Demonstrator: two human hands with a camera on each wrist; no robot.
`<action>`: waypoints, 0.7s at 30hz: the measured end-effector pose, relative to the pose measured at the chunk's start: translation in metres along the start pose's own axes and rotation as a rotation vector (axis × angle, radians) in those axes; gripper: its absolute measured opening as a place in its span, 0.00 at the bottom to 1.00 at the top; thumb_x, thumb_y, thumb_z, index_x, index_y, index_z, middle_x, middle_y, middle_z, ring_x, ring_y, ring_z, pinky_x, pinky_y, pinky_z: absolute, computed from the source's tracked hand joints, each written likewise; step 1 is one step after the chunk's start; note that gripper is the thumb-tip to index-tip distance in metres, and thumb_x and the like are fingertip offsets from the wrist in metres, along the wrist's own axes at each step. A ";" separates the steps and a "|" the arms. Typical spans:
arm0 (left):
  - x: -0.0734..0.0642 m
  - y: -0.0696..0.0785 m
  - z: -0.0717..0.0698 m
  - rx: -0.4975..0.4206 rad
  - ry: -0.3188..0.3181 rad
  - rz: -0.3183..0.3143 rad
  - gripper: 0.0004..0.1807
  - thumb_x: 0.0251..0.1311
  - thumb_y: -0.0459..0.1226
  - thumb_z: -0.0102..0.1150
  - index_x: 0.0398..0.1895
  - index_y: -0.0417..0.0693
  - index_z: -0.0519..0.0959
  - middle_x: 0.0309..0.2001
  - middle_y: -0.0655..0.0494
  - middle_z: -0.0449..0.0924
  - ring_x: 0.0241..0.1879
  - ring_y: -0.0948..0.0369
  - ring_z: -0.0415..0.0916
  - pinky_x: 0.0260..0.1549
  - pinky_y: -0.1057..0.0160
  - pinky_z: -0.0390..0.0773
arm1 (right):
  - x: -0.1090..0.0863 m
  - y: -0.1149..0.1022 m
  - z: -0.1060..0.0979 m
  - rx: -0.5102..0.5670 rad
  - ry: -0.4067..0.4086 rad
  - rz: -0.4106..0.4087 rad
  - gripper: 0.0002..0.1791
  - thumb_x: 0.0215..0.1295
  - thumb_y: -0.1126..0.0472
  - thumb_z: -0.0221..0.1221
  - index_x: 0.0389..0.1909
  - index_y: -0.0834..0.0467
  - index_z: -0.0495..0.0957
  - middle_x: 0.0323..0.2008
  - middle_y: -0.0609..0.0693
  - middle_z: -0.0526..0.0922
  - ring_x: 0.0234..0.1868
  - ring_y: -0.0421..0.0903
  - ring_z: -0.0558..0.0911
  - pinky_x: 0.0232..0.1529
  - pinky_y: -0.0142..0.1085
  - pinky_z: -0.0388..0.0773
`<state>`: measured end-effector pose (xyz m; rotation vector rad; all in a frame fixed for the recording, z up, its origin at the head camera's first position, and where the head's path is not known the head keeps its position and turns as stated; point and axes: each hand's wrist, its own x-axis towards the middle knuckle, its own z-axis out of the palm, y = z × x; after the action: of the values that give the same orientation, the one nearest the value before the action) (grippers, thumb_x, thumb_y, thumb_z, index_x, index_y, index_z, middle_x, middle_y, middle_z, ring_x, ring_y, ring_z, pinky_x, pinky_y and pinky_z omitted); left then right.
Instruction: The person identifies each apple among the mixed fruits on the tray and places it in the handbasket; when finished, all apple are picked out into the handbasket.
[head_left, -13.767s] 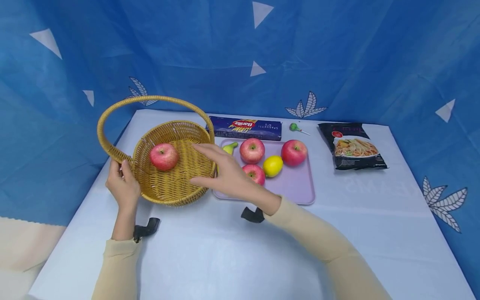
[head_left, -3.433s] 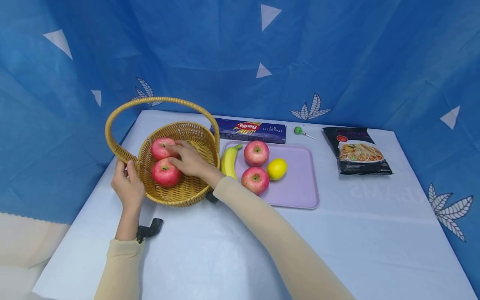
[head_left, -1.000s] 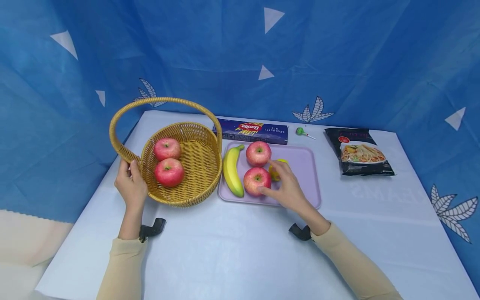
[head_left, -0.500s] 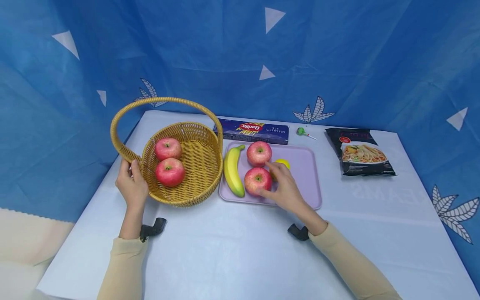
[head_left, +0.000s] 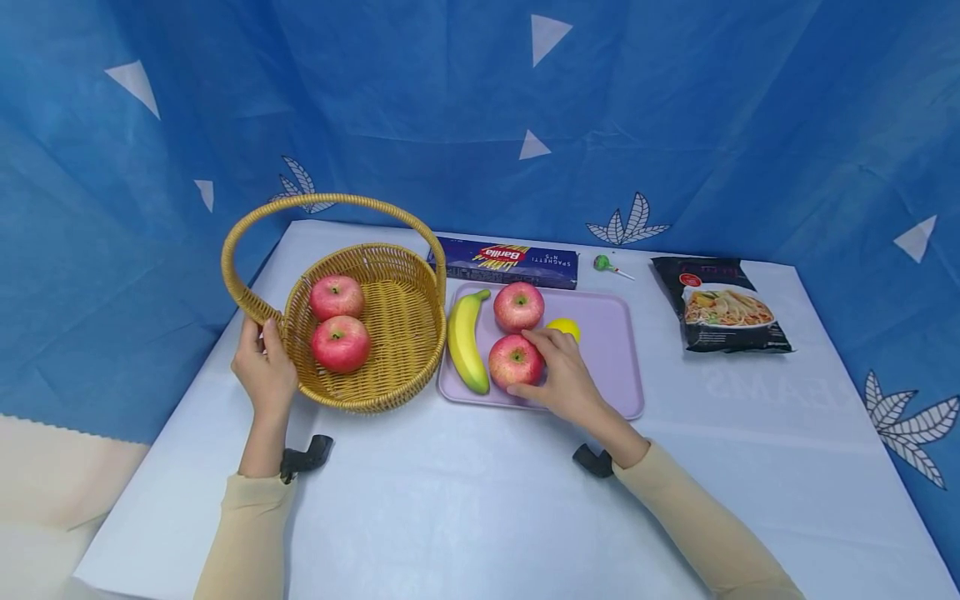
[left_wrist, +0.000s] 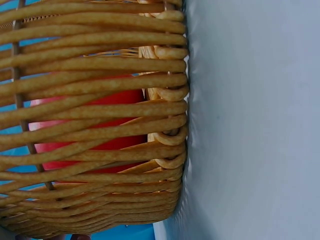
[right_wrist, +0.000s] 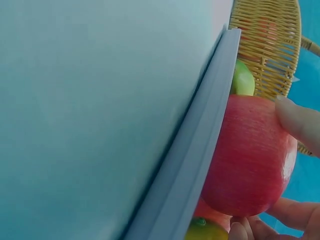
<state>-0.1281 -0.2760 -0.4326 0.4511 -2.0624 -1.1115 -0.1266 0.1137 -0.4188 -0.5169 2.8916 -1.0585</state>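
Note:
My left hand (head_left: 264, 375) grips the wicker basket (head_left: 401, 333) at its left rim, where the tall handle starts. Two red apples, a rear one (head_left: 337, 297) and a front one (head_left: 341, 344), lie on the left side of the basket floor. In the left wrist view, red shows through the basket's weave (left_wrist: 100, 130). My right hand (head_left: 566, 379) holds the front apple (head_left: 514, 364) on the lilac tray (head_left: 603, 358), thumb on its near side and fingers on its far side. In the right wrist view, thumb and fingers span that apple (right_wrist: 250, 155).
Also on the tray are a banana (head_left: 467, 342), another apple (head_left: 518, 307) and a lemon (head_left: 564, 327), partly hidden by the right hand. Behind stand a spaghetti box (head_left: 510, 262) and a lollipop (head_left: 603, 263). A black noodle packet (head_left: 723, 308) lies to the right.
Since the oldest frame a second apple has come into the basket. Over the last second my right hand has closed in leftward onto the tray's front apple; my left hand keeps its grip.

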 end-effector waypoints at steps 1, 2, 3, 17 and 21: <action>0.000 0.000 0.000 0.000 -0.001 0.000 0.21 0.75 0.43 0.43 0.54 0.37 0.78 0.51 0.43 0.82 0.39 0.80 0.70 0.35 0.81 0.68 | 0.000 0.000 0.000 -0.003 -0.003 0.001 0.46 0.46 0.52 0.76 0.66 0.60 0.69 0.59 0.58 0.72 0.62 0.54 0.66 0.56 0.51 0.77; 0.000 0.000 0.000 0.001 -0.001 0.000 0.21 0.75 0.43 0.43 0.54 0.37 0.78 0.51 0.43 0.82 0.39 0.80 0.70 0.35 0.81 0.68 | 0.001 0.000 0.000 -0.005 -0.005 0.002 0.46 0.46 0.52 0.76 0.66 0.60 0.69 0.59 0.58 0.72 0.62 0.54 0.67 0.56 0.52 0.77; 0.000 0.000 0.000 0.001 -0.001 0.000 0.21 0.75 0.43 0.43 0.54 0.37 0.78 0.51 0.44 0.82 0.39 0.81 0.70 0.35 0.81 0.68 | 0.001 0.000 0.000 -0.007 -0.008 0.003 0.45 0.45 0.53 0.77 0.66 0.60 0.69 0.59 0.58 0.73 0.62 0.54 0.67 0.56 0.52 0.76; 0.000 0.001 0.000 0.005 0.000 -0.011 0.21 0.75 0.44 0.43 0.53 0.37 0.78 0.51 0.43 0.82 0.40 0.78 0.70 0.35 0.81 0.68 | 0.002 0.001 0.000 -0.015 0.010 -0.020 0.43 0.43 0.54 0.77 0.63 0.59 0.71 0.57 0.57 0.76 0.60 0.54 0.69 0.55 0.53 0.77; 0.000 0.001 0.000 0.009 -0.002 -0.003 0.21 0.75 0.44 0.43 0.53 0.37 0.78 0.51 0.43 0.82 0.41 0.74 0.72 0.35 0.81 0.68 | 0.001 0.000 -0.001 -0.007 0.016 -0.027 0.43 0.42 0.54 0.77 0.62 0.58 0.71 0.56 0.56 0.76 0.59 0.53 0.70 0.54 0.52 0.77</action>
<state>-0.1283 -0.2757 -0.4320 0.4580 -2.0696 -1.1057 -0.1278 0.1140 -0.4176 -0.5525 2.9115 -1.0616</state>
